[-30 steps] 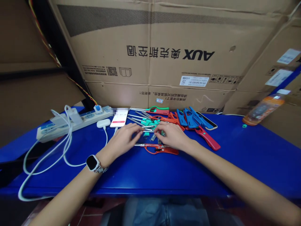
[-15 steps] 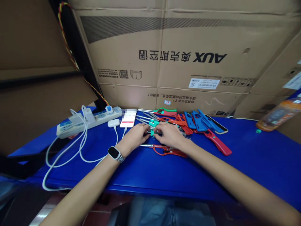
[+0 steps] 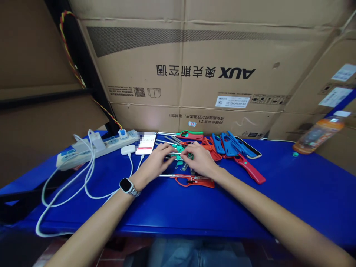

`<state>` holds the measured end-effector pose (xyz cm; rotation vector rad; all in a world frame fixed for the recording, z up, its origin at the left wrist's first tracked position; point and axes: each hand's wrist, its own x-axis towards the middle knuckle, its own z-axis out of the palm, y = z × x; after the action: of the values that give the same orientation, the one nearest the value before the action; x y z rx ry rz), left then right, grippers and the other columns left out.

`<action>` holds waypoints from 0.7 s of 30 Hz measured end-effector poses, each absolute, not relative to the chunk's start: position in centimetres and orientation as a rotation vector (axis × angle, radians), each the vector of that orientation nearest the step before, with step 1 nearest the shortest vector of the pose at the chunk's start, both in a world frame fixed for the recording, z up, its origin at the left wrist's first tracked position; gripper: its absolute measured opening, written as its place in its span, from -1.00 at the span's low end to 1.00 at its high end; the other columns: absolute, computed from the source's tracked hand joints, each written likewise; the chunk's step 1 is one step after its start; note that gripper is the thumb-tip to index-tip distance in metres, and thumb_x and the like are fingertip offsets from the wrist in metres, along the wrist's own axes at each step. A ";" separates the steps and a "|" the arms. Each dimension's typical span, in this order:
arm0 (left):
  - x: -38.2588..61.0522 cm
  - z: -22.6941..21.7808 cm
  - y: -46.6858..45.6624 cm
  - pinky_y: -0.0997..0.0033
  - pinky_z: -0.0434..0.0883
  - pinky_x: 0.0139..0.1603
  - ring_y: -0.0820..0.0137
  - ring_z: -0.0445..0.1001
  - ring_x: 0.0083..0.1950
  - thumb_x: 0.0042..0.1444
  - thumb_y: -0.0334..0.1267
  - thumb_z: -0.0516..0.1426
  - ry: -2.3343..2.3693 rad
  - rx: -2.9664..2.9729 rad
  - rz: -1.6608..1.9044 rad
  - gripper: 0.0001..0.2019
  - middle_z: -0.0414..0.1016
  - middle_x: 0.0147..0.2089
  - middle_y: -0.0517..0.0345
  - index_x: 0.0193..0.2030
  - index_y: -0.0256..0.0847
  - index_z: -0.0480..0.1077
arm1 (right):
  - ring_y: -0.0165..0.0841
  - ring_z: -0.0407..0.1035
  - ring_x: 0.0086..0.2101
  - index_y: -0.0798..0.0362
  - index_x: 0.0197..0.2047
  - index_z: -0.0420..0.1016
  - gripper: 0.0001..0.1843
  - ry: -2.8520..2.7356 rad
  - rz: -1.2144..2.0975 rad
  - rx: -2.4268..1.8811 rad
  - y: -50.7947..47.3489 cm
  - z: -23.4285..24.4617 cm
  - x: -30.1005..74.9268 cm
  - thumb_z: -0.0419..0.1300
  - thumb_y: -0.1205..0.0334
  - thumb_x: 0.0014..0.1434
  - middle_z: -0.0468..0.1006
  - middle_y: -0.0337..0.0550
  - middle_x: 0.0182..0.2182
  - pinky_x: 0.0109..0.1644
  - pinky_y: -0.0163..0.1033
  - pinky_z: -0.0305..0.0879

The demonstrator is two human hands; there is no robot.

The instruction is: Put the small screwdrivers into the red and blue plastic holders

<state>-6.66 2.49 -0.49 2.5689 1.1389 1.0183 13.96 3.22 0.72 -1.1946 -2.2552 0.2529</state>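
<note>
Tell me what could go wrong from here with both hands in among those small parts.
1. The thin metal rod between the left hand and right hand might slip and drop among the green parts.
2. The tiny loose bits just below them could be brushed aside and lost.
3. The white cable runs close to the watch and could snag on it.
</note>
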 end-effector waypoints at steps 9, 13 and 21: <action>-5.8 0.6 1.3 0.29 0.42 -0.01 0.31 0.44 -0.04 0.35 -0.30 0.04 0.830 2.725 0.838 -0.80 0.46 -0.10 0.03 0.00 -0.19 0.46 | -0.35 0.41 -0.29 0.06 -0.33 0.56 -0.87 -2.038 0.630 -1.112 0.4 0.1 17.0 0.20 0.24 0.20 0.59 -0.20 -0.36 -0.17 -0.25 0.24; -5.8 0.9 0.8 0.26 0.42 0.00 0.30 0.44 -0.03 0.36 -0.33 0.01 0.817 2.714 0.729 -0.77 0.45 -0.09 0.02 0.02 -0.18 0.46 | -0.37 0.38 -0.31 0.05 -0.30 0.52 -0.90 -2.194 0.445 -1.084 -0.9 -0.2 17.9 0.18 0.26 0.21 0.54 -0.21 -0.40 -0.21 -0.28 0.24; -6.2 0.1 0.4 0.31 0.44 -0.09 0.34 0.48 -0.15 0.34 -0.31 0.02 0.820 2.628 0.602 -0.77 0.49 -0.16 0.04 -0.05 -0.19 0.50 | -0.41 0.39 -0.35 0.02 -0.23 0.56 -0.87 -2.465 0.312 -0.946 -2.0 -0.8 19.0 0.18 0.29 0.19 0.51 -0.19 -0.32 -0.30 -0.33 0.22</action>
<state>-6.20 0.36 0.07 2.6281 0.8197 0.6022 19.02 -2.05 -0.79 -0.9464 -2.4646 0.3121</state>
